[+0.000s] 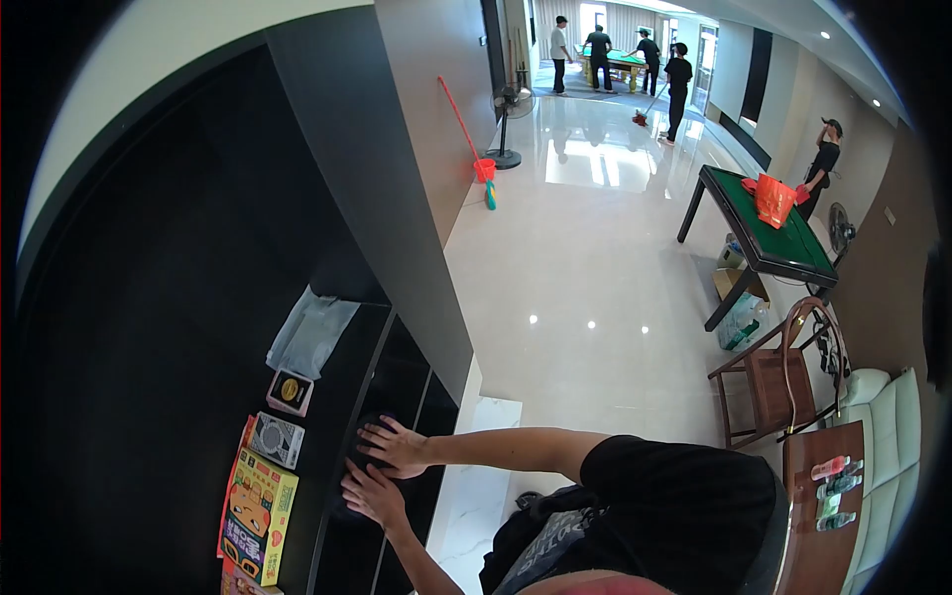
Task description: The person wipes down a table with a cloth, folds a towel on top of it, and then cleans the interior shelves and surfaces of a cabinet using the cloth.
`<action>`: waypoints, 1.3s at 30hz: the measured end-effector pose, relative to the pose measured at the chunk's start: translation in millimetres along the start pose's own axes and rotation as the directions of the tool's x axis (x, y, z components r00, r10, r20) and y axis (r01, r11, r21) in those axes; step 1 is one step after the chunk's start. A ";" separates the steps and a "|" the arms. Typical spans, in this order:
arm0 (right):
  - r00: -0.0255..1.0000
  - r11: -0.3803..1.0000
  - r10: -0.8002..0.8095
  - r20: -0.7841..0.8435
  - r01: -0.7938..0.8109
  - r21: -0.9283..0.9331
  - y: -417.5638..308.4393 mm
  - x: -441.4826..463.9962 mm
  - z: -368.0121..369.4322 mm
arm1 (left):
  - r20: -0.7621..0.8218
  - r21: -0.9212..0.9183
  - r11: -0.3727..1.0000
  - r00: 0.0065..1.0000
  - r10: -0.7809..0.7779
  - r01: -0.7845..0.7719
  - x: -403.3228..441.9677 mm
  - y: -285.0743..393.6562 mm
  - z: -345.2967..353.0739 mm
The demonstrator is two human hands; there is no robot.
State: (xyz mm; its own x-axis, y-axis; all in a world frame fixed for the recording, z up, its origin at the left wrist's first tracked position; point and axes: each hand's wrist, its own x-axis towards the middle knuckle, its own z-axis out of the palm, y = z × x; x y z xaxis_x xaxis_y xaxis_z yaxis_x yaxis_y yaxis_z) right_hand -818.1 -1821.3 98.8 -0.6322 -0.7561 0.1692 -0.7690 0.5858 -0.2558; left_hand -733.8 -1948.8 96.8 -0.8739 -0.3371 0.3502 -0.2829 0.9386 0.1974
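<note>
My right hand lies with fingers spread against the dark front of a black cabinet. Just below it in the view, my left hand rests on the same front, fingers extended. Something dark, perhaps a cloth, shows around and under the fingers; its kind I cannot make out. On the cabinet's shelf, beside my hands, lie a clear plastic bag, a small box with a black and gold label, a grey patterned card box and a yellow printed box.
A red dustpan-like tool and a standing fan are by the wall. At right stand a green-topped table with an orange bag, a wooden chair and a bottle-laden table. Several people stand farther off.
</note>
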 end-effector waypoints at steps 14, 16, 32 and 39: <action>0.979 0.989 -0.150 0.136 0.147 0.030 -105.1 22.9 11.4 | 0.461 -0.814 0.516 0.837 0.294 0.267 -113.2 20.8 -206.2; 0.981 0.981 -0.187 0.045 0.189 -0.037 -100.9 23.0 32.2 | 0.000 -0.974 -0.188 0.838 0.546 0.123 -107.9 45.2 -259.0; 0.965 0.942 -0.241 -0.106 0.206 -0.264 -89.8 33.7 57.3 | -0.442 -0.779 -0.607 0.826 0.351 -0.159 -106.6 169.7 -324.4; 0.953 0.957 -0.265 -0.147 0.241 -0.161 -83.4 22.5 47.1 | -0.104 -0.851 -0.422 0.688 0.719 0.312 -99.6 103.7 -268.1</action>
State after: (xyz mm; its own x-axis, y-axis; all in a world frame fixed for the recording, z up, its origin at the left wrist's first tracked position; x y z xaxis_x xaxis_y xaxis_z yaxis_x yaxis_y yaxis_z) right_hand -763.8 -1900.9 79.0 -0.4125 -0.8330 0.3687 -0.9037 0.4252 -0.0503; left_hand -570.1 -1837.6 327.8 -0.7631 0.4350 0.4779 0.1833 -0.5634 0.8056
